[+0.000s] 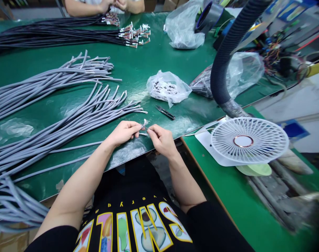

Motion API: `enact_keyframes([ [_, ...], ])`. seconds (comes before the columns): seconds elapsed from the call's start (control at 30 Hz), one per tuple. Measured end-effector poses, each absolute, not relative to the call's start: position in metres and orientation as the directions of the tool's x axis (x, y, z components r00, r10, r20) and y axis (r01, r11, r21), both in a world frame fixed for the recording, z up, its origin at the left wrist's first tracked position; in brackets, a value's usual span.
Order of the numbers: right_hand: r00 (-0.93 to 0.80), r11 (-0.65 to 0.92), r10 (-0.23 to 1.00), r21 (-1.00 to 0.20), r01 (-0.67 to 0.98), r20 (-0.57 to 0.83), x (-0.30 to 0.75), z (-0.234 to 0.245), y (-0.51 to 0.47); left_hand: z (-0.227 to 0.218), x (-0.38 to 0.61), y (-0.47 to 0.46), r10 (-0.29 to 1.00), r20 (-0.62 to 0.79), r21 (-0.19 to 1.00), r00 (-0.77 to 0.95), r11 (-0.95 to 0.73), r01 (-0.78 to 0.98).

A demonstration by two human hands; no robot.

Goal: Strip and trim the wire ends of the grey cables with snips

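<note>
At the table's near edge, my left hand (125, 133) pinches a thin dark wire (143, 126), which spans the small gap to my right hand (161, 139). The fingertips of my right hand are closed on its other end. A whitish tuft (145, 121) shows beside the wire. A grey cable (77, 146) runs from the left and passes out of sight behind my left forearm. Just beyond my hands lie black thread snips (165, 112). Farther back sits a clear plastic bag (169, 88) of small black and white pieces.
Bundles of grey cables (70, 119) cover the left of the green table (133, 63). Black cables with white connectors (96, 36) lie at the back, near another person's hands (113, 4). To the right stand a black flexible hose (223, 66) and a white fan (269, 140).
</note>
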State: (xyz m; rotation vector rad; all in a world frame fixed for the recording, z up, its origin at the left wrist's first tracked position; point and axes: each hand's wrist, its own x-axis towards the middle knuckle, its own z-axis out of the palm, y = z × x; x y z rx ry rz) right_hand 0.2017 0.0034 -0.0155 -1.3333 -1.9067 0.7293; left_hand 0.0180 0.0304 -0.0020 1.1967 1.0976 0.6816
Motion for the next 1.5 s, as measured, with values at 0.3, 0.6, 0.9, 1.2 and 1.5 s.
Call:
enact_keyframes([
  [0.3,-0.243,0.350,0.933,-0.822,0.450,0.265,0.193,-0.004,-0.002,-0.005,0.011,0.033,0.797,-0.323,0.946,0.511,0.256,0.198],
  [0.6,-0.214,0.416,0.907,-0.697,0.584,0.362,0.210,0.015,-0.011,-0.007,0.014,0.031,0.937,-0.126,0.900,0.327,-0.031,0.435],
  [0.9,-0.260,0.378,0.919,-0.480,0.792,0.296,0.223,-0.004,-0.004,0.000,0.015,0.027,0.948,-0.059,0.859,0.312,-0.111,0.500],
  [1.2,-0.275,0.386,0.914,-0.431,0.815,0.298,0.221,-0.003,-0.002,0.000,0.016,0.025,0.953,-0.029,0.824,0.302,-0.149,0.547],
  [1.5,-0.283,0.387,0.916,-0.441,0.810,0.284,0.220,-0.002,-0.001,0.003,0.018,0.022,0.957,-0.014,0.746,0.291,-0.184,0.640],
])
